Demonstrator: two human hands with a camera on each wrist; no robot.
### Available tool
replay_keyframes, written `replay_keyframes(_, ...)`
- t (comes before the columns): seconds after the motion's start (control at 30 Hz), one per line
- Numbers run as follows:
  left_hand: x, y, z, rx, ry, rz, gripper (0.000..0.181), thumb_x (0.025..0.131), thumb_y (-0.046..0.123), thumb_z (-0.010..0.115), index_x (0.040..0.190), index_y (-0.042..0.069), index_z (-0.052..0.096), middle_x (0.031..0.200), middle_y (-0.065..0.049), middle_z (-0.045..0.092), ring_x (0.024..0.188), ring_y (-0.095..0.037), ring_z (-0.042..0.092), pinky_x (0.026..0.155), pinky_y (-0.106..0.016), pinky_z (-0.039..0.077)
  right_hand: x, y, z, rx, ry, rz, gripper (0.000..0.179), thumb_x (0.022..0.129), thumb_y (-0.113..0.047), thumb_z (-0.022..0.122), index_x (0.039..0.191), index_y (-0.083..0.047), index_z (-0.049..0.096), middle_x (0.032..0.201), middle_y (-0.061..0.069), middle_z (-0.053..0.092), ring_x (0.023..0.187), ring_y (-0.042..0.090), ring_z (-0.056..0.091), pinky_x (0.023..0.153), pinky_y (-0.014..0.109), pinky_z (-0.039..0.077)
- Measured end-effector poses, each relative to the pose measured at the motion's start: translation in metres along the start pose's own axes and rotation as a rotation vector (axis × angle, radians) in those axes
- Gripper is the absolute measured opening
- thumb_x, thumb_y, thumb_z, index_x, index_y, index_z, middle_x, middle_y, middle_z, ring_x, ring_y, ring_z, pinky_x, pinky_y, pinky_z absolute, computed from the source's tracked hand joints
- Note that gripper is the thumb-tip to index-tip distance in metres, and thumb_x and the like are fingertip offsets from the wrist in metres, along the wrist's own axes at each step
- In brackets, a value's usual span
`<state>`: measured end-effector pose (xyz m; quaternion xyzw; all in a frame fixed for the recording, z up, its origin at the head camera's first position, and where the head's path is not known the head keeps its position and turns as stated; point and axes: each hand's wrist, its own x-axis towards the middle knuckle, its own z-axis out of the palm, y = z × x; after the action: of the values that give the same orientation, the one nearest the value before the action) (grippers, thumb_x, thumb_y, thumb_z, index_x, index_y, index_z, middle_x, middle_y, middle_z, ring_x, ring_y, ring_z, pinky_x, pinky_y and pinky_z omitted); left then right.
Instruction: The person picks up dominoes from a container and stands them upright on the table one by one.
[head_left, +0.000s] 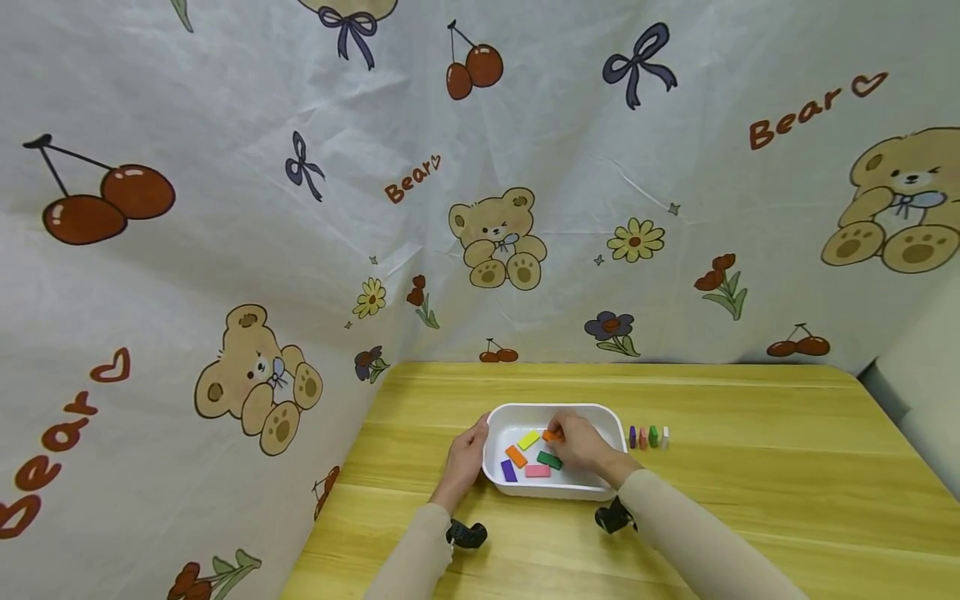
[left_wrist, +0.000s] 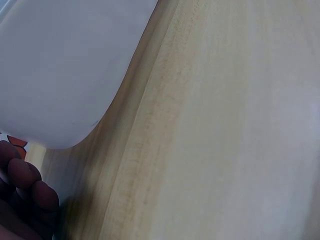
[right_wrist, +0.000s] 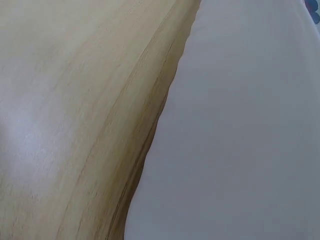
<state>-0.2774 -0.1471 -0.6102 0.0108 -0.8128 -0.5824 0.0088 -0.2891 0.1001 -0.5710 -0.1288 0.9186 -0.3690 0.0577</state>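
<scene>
A white plastic tray point(head_left: 555, 492) sits on the table with several coloured domino blocks lying flat inside. My left hand point(head_left: 467, 454) holds the tray's left side; in the left wrist view its curled fingertips point(left_wrist: 46, 195) show beside the tray's corner. My right hand point(head_left: 581, 440) reaches over the right rim and pinches an orange domino block point(head_left: 551, 435), partly hidden by the fingers. Nearby in the tray lie a yellow block point(head_left: 528, 440), another orange block point(head_left: 516, 457), a green block point(head_left: 549, 460), a pink block point(head_left: 537, 472) and a purple block point(head_left: 508, 471).
Right of the tray, a purple point(head_left: 632, 437), a pink point(head_left: 642, 438), a green point(head_left: 653, 436) and a white domino block point(head_left: 664, 437) stand upright in a row. The wooden table point(head_left: 765, 467) meets a bear-printed cloth point(head_left: 570, 317) at the back and left.
</scene>
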Motion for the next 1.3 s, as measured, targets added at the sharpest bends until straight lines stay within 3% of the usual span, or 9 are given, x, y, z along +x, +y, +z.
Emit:
replay_keyframes(0.27,-0.001,0.003,0.000,0.003,-0.001,-0.001,0.046,0.109,0.047,0.046,0.146,0.023,0.061,0.155,-0.002,0.054,0.149,-0.029,0.044,0.127,-0.047,0.034,-0.004,-0.002,-0.006,0.028,0.020,-0.032,0.011,0.092,-0.008,0.074,0.099,-0.010,0.066,0.089,0.000,0.064,0.082,0.013,0.056,0.074,0.028,0.052)
replay_keyframes(0.57,0.000,0.001,0.000,0.008,0.014,-0.010,0.044,0.109,0.044,0.048,0.144,0.022,0.062,0.154,-0.002,0.054,0.148,-0.029,0.045,0.126,-0.046,0.035,-0.008,-0.009,-0.019,0.040,0.019,-0.052,0.028,0.095,-0.005,0.071,0.123,-0.002,0.064,0.098,0.004,0.065,0.086,0.016,0.058,0.078,0.032,0.055)
replay_keyframes(0.8,-0.001,0.003,0.001,0.012,0.003,-0.022,0.044,0.110,0.043,0.046,0.146,0.022,0.061,0.156,-0.002,0.052,0.149,-0.029,0.043,0.127,-0.047,0.033,-0.011,-0.009,-0.029,0.030,0.001,-0.068,0.024,0.097,-0.008,0.070,0.121,-0.005,0.067,0.101,0.002,0.066,0.089,0.014,0.058,0.082,0.031,0.056)
replay_keyframes(1.13,-0.002,0.007,0.000,0.016,-0.007,-0.036,0.045,0.110,0.045,0.046,0.147,0.024,0.060,0.157,0.002,0.051,0.151,-0.027,0.041,0.127,-0.046,0.033,-0.021,-0.007,-0.048,0.015,0.007,-0.185,0.022,0.097,-0.004,0.068,0.118,-0.002,0.066,0.101,0.003,0.068,0.090,0.015,0.061,0.080,0.031,0.057)
replay_keyframes(1.3,-0.002,0.007,0.000,0.019,-0.001,-0.049,0.043,0.110,0.044,0.046,0.146,0.025,0.061,0.156,0.003,0.051,0.150,-0.026,0.042,0.127,-0.045,0.033,-0.027,-0.005,-0.058,0.044,-0.008,-0.166,0.021,0.098,-0.004,0.067,0.119,-0.003,0.066,0.104,0.002,0.068,0.094,0.017,0.062,0.082,0.032,0.058)
